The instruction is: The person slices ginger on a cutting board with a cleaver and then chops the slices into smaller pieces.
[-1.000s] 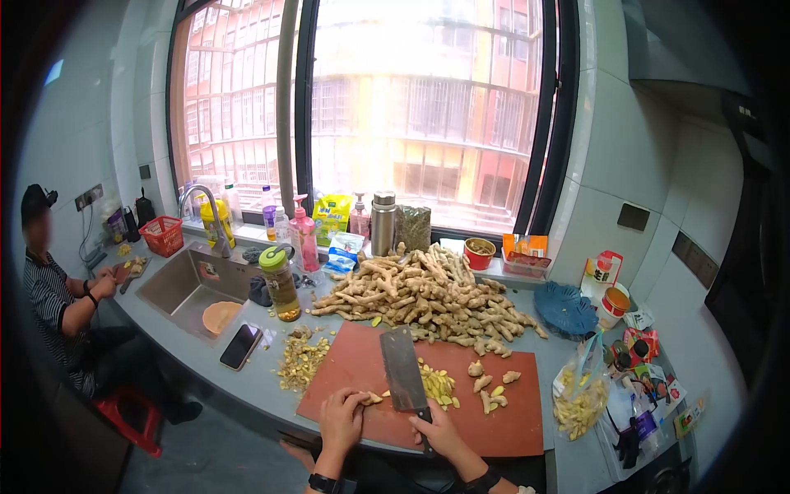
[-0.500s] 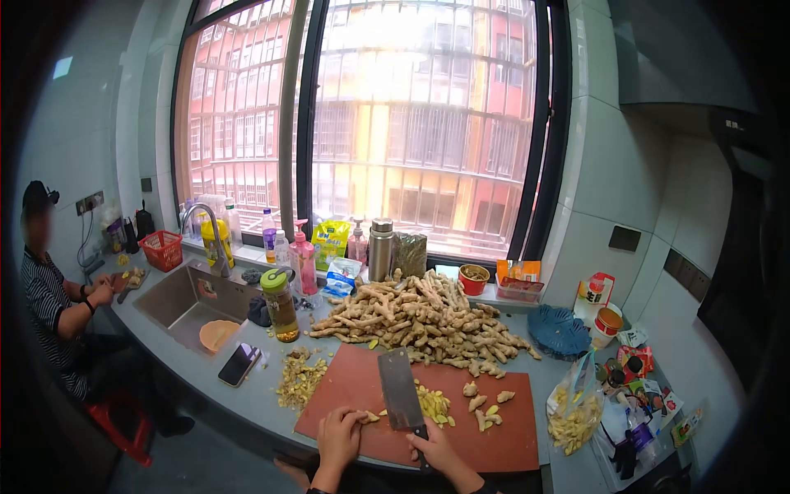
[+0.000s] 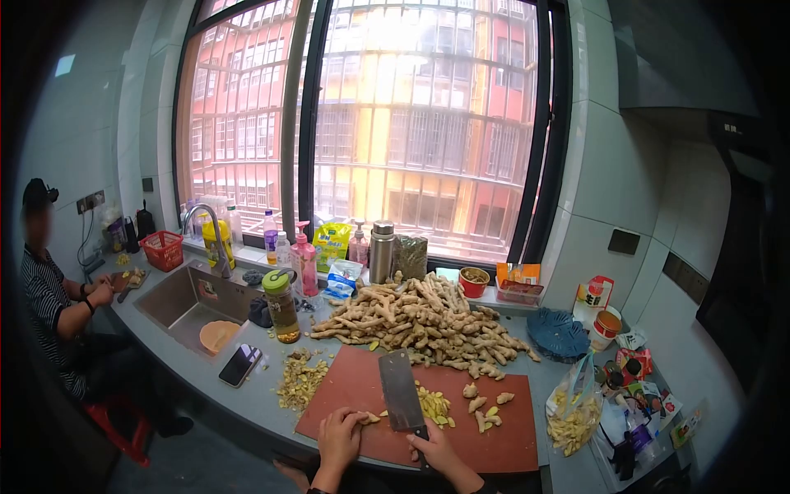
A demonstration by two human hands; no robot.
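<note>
On the reddish-brown cutting board (image 3: pixel 346 379) my right hand (image 3: pixel 436 451) is closed around the black handle of a cleaver (image 3: pixel 401 391), its broad dark blade pointing away from me. Left of the blade, my left hand (image 3: pixel 340 435) has its fingers closed on a small piece of ginger (image 3: pixel 370 417). Sliced ginger (image 3: pixel 434 405) lies just right of the blade. Several ginger chunks (image 3: pixel 477 403) rest farther right on the board. Behind the board rises a large heap of whole ginger (image 3: pixel 420 317). Peelings and scraps (image 3: pixel 301 380) form a pile off the board's left edge.
A phone (image 3: pixel 239 365), a green-lidded bottle (image 3: pixel 281 309) and a sink (image 3: pixel 177 300) are on the left. On the right are a bag of ginger (image 3: pixel 573 420), a blue basket (image 3: pixel 559 332) and packets. At far left sits another person (image 3: pixel 62 296), hands over a small board.
</note>
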